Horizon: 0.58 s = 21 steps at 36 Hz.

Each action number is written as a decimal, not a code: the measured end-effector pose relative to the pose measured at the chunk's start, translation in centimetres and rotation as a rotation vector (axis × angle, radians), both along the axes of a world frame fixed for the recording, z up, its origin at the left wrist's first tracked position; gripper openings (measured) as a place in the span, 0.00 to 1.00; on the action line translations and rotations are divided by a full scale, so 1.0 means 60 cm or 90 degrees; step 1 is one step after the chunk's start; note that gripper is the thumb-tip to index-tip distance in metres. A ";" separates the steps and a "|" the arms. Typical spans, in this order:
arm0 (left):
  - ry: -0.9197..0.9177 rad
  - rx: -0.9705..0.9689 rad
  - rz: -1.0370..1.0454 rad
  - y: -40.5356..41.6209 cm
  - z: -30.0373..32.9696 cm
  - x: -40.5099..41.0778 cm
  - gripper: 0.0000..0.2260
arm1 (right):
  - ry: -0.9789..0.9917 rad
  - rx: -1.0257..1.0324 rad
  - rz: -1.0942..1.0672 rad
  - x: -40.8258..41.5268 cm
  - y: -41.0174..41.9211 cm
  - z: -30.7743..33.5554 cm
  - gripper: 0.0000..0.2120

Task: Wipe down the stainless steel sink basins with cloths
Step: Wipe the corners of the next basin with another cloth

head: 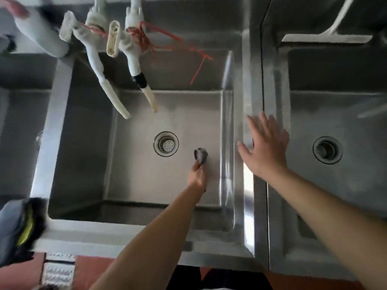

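The middle steel basin (134, 181) lies straight below me, its round drain strainer (166, 144) near the centre of the floor. My left hand (197, 173) reaches down into it and grips a small bunched grey cloth (201, 155), which sits on the basin floor just right of the drain. My right hand (265, 146) hovers with fingers spread and straight over the steel divider (254, 84) between the middle and right basins. It holds nothing. The right basin (335, 185) has its own open drain (327, 150).
Two white taps (117, 65) tied with red string (167, 40) hang over the back of the middle basin. A dark cloth with a yellow-green patch (21, 227) lies on the front left rim. A white squeegee-like tool (328, 34) rests behind the right basin. A third basin (18, 143) lies at left.
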State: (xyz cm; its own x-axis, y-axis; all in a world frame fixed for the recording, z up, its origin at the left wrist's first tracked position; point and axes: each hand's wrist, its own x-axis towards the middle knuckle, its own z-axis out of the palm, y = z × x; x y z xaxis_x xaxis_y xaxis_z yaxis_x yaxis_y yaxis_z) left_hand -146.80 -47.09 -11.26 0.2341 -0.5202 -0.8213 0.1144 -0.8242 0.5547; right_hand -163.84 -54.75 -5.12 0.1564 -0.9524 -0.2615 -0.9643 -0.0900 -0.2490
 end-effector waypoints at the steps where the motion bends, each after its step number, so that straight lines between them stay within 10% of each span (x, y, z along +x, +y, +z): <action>1: 0.016 0.001 -0.018 -0.001 -0.007 -0.013 0.15 | 0.001 -0.011 0.011 0.007 -0.022 -0.004 0.33; 10: 0.234 0.138 -0.089 -0.014 -0.100 -0.072 0.38 | 0.078 -0.072 -0.016 0.066 -0.091 -0.057 0.32; 21: 0.462 0.097 0.289 -0.047 -0.198 -0.059 0.27 | 0.094 -0.117 -0.042 0.071 -0.109 -0.066 0.31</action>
